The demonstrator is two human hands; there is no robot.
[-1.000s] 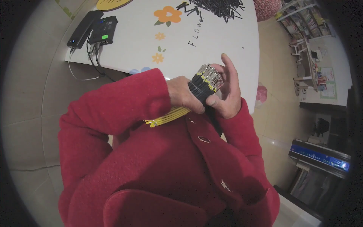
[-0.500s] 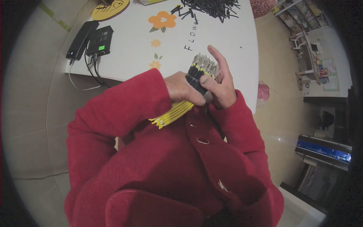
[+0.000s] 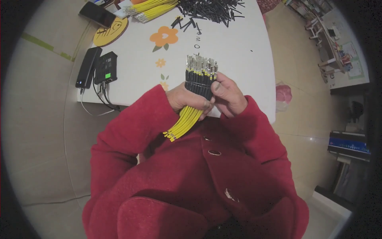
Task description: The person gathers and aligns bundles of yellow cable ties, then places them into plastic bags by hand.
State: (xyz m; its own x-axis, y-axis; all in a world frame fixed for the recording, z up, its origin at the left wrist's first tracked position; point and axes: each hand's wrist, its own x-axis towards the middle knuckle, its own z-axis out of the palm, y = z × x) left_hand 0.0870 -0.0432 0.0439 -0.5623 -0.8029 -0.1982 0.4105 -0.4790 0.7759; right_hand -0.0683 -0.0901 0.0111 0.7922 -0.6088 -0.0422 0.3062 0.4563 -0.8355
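Note:
Close to my chest, at the table's near edge, is a bundle of yellow wires [image 3: 188, 120] with black sleeves and shiny metal terminals at the upper end. A clear band seems to wrap the black part. My left hand [image 3: 184, 98] is closed around the bundle below the sleeves, its thumb across the front. On the other side, my right hand [image 3: 230, 96] grips the bundle's edge, thumb against the black sleeves and fingers partly hidden behind. The terminals point up and away from me, while the loose yellow ends hang down to the left.
On the white table [image 3: 238, 63] lie a pile of black sleeves [image 3: 211, 11] and more yellow wires [image 3: 153, 11] at the far side. A phone [image 3: 96, 14] rests by a round yellow plaque [image 3: 111, 32]. Two black devices [image 3: 106, 67] with cables sit at the left edge.
The bundle has turned more upright, its terminals now spread in a row. My right hand's raised fingers have come down behind the bundle. The view has shifted, bringing more of the far table in.

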